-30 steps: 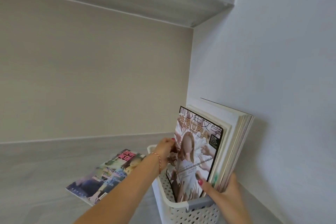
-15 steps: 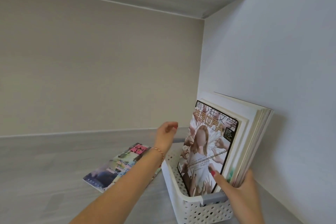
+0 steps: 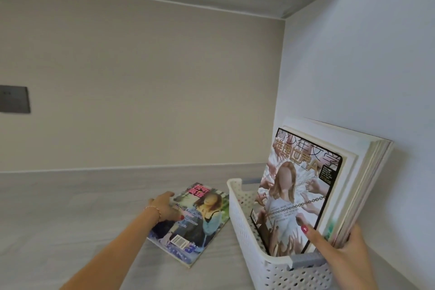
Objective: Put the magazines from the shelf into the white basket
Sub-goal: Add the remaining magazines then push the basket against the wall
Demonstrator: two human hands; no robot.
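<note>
Now the left hand [image 3: 164,205] lies open on the loose magazine [image 3: 191,223]; the right hand [image 3: 339,252] grips the upright stack [image 3: 334,186], which may topple from the white basket [image 3: 244,223] if released.

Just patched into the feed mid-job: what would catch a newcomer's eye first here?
The upright stack of magazines standing in the white basket at the right wall, its front cover facing the camera and the right hand steadying it from the near side. Next, the lone magazine lying flat on the grey shelf left of the basket, with the left hand resting on its left edge.
</note>
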